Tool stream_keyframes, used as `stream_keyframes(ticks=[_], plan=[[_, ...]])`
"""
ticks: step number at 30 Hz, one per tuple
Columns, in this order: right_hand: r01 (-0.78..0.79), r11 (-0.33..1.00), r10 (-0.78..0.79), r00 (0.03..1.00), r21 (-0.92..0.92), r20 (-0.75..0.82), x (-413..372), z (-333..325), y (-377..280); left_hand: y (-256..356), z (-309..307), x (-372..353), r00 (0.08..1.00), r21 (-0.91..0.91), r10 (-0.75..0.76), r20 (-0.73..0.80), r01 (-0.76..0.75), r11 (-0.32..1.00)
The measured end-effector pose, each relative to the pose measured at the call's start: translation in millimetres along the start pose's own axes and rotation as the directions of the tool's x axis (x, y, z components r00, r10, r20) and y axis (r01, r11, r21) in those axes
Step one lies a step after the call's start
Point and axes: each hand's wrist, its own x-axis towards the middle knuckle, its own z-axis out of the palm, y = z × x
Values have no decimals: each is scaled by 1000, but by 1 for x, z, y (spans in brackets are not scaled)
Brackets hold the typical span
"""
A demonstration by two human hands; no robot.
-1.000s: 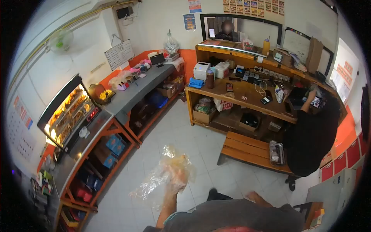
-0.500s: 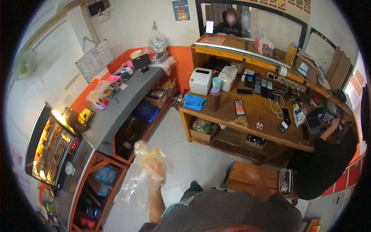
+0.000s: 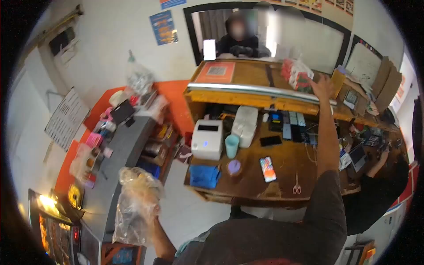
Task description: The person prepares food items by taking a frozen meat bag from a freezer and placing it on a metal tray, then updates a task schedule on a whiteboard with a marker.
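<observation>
My left hand [image 3: 147, 204] is closed on a crumpled clear plastic bag [image 3: 128, 221], held low beside the grey counter; the plastic covers most of the fingers. Stretched far forward, my right hand [image 3: 324, 87] is over the raised wooden ledge [image 3: 251, 81], its fingers apart. Its fingertips are right at the edge of a plastic-wrapped pack [image 3: 298, 76] in red, white and green. Just to the right of that hand stands a yellow bottle [image 3: 338, 81] with a purple cap.
Below the ledge, the wooden desk [image 3: 229, 190] carries a white printer [image 3: 207, 140], a green cup [image 3: 232, 146], a lit phone [image 3: 267, 169] and scissors [image 3: 297, 184]. A co-worker's dark sleeve [image 3: 384, 190] is at right. Someone stands behind the window [image 3: 240, 39]. A lit food warmer [image 3: 53, 225] is at left.
My right arm has reached forward over the desk to the wrapped pack. The view has moved closer to the desk; my left hand still has the plastic bag.
</observation>
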Motion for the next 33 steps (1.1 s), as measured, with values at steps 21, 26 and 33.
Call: stream_keyframes(ticks=[21,26,33], plan=[[424,785,-426,899,452,-104,163,246,-238,-60,33,78,946,-32,241,-216,-254,967],[340,845,-409,908,412,89,133,262,-323,-62,30,65,949,-55,242,-203,-258,965],[795,486,-531,599,364,-599,62,167,-371,-57,11,3,951,-165,254,-176,-283,945]])
